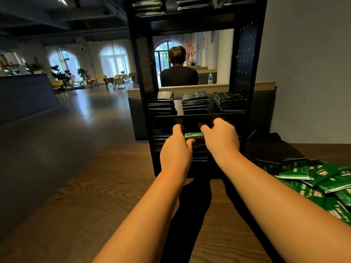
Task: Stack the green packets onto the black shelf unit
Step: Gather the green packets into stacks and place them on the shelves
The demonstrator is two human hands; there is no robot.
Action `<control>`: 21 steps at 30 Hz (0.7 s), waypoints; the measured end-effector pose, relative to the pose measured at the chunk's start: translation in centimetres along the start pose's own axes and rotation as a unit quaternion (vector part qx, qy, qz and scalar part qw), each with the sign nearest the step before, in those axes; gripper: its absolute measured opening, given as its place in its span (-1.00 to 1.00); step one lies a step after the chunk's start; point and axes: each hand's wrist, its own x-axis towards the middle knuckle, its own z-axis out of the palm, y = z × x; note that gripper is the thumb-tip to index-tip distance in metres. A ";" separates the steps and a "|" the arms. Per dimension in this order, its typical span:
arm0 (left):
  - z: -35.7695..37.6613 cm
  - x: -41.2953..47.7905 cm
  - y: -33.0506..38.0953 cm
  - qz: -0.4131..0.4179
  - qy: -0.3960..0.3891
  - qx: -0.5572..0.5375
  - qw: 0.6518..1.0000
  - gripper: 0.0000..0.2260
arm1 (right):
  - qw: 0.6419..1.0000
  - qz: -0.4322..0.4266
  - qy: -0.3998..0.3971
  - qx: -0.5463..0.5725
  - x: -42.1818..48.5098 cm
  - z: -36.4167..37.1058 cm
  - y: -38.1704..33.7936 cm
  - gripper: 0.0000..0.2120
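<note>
1. The black shelf unit (195, 114) is standing on the wooden table (106, 205), and it is already carrying a good deal: three stacks of packets (195, 102) are sitting side by side on its middle tier, and more packets are showing on the tier above, at the top edge of the view.
2. Both hands are reaching into the tier below those three stacks. The left hand (175, 149) is closing on the near left end of a green packet (194, 135), thumb on the near edge and fingers going over the top; the right hand (220, 137) is curling over its right end, its fingers bent and close together, though their tips are lost in the dark of the shelf.
3. That packet is lying on top of a dark stack in the lower tier, centre column, so I judge it is being set down or squared up rather than carried. Whether the grip is firm or merely resting, I cannot tell.
4. Stacks to either side in that lower tier are too dark to count.
5. A loose heap of green packets (322, 183) is lying on the table to the right of the shelf unit, well apart from the hands, so plenty is left to do; the job looks roughly past half, no further.
</note>
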 end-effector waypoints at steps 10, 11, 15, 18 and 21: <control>1.2 0.6 0.1 -0.024 0.009 0.015 1.000 -0.86 | 0.999 0.019 -0.028 -0.039 1.4 0.0 -0.8 -0.71; 1.3 0.6 0.0 -0.028 0.008 0.015 0.999 -0.86 | 0.999 0.018 -0.030 -0.042 1.3 0.1 -0.9 -0.70; 1.3 0.4 -0.1 -0.038 0.005 0.009 0.999 -0.81 | 0.998 0.010 -0.042 -0.039 1.3 0.3 -0.8 -0.63; 1.2 0.3 -0.1 -0.058 0.009 0.006 0.998 -0.78 | 0.999 0.006 -0.040 -0.035 1.0 0.2 -0.9 -0.58; 1.4 0.1 -0.3 -0.062 0.007 0.014 0.998 -0.78 | 0.998 0.002 -0.047 -0.034 0.6 0.2 -0.6 -0.59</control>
